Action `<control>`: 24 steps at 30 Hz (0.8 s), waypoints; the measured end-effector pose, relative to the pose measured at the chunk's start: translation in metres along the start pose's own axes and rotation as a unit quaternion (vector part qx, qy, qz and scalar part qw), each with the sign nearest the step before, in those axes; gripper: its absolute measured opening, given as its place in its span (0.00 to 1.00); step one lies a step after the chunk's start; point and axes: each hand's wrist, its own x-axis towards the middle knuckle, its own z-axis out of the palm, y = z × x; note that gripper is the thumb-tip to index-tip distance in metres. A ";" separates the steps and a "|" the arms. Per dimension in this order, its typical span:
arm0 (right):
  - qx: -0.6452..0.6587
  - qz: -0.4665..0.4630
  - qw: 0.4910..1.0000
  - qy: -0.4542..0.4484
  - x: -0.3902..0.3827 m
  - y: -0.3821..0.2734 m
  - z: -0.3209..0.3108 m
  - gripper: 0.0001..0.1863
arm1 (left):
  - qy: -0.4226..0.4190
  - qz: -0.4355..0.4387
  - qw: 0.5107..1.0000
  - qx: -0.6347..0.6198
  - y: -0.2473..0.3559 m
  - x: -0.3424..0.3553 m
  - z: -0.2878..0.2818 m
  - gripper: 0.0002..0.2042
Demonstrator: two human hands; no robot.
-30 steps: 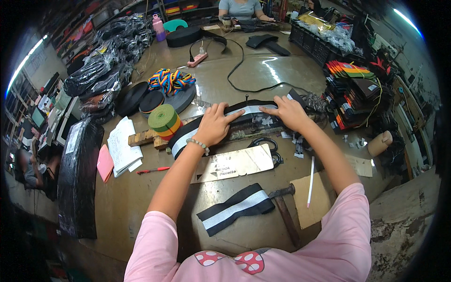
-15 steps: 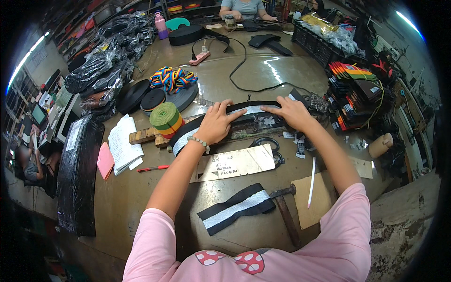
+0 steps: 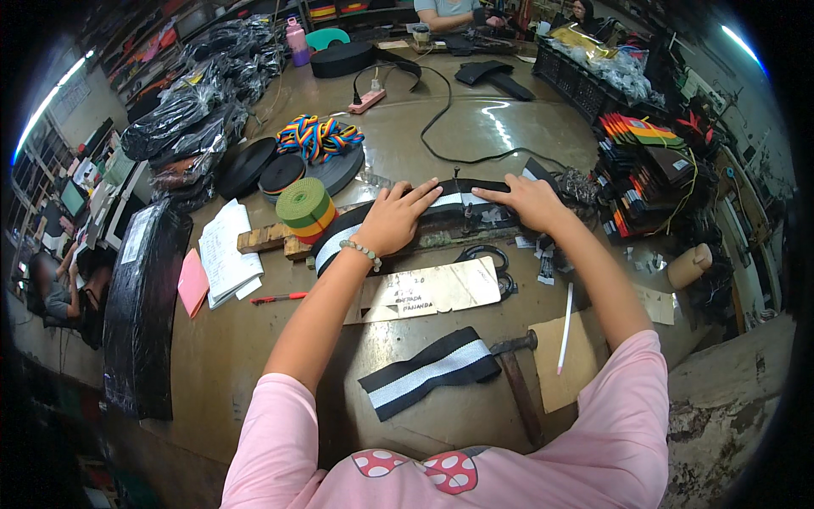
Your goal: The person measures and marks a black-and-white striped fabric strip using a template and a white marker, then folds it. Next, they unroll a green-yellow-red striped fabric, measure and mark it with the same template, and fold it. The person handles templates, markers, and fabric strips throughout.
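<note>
A black webbing strap with a white centre stripe (image 3: 335, 237) lies along a narrow bar. My left hand (image 3: 394, 216) presses on it with fingers spread, fingertips beside the white stripe. My right hand (image 3: 530, 204) rests on the strap farther right, index finger stretched onto the stripe. An upright nail-like pin (image 3: 456, 176) stands between the hands. Below lie a marked card (image 3: 458, 284), black scissors (image 3: 504, 280), a second striped strap piece (image 3: 428, 373) and a hammer (image 3: 519, 390). A green-topped webbing roll (image 3: 305, 208) is left of my left hand.
Papers (image 3: 227, 250), wrapped bundles (image 3: 182, 110) and a long wrapped package (image 3: 144, 314) fill the left. Rainbow webbing (image 3: 318, 136) and a pink power strip (image 3: 367, 100) sit behind. Stacked straps (image 3: 644, 170) and a crate (image 3: 577, 76) stand right. Co-workers (image 3: 449, 13) are at the back and left.
My left hand's fingertips have slid slightly away from me across the strap. My right hand stays nearly in place. The view has shifted slightly, and another person shows at the top right.
</note>
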 end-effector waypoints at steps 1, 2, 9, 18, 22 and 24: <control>0.000 0.001 1.000 -0.003 0.000 0.000 0.000 0.40 | -0.005 -0.001 1.000 0.002 -0.001 -0.001 0.000 0.34; 0.005 0.001 1.000 -0.008 -0.001 0.000 -0.001 0.40 | -0.010 -0.001 1.000 0.005 -0.001 -0.001 0.000 0.34; -0.003 0.001 1.000 -0.031 -0.006 -0.005 -0.007 0.40 | -0.032 0.003 0.999 0.000 0.000 -0.006 -0.002 0.33; -0.001 -0.002 0.998 -0.065 -0.015 -0.011 -0.017 0.44 | -0.040 0.024 0.999 -0.005 0.005 -0.015 -0.009 0.33; -0.014 -0.013 0.999 -0.047 -0.020 -0.011 -0.015 0.44 | -0.039 0.036 0.999 0.006 0.005 -0.018 -0.009 0.34; -0.016 -0.014 0.999 -0.045 -0.022 -0.012 -0.015 0.43 | -0.035 0.044 0.998 0.005 0.006 -0.020 -0.009 0.34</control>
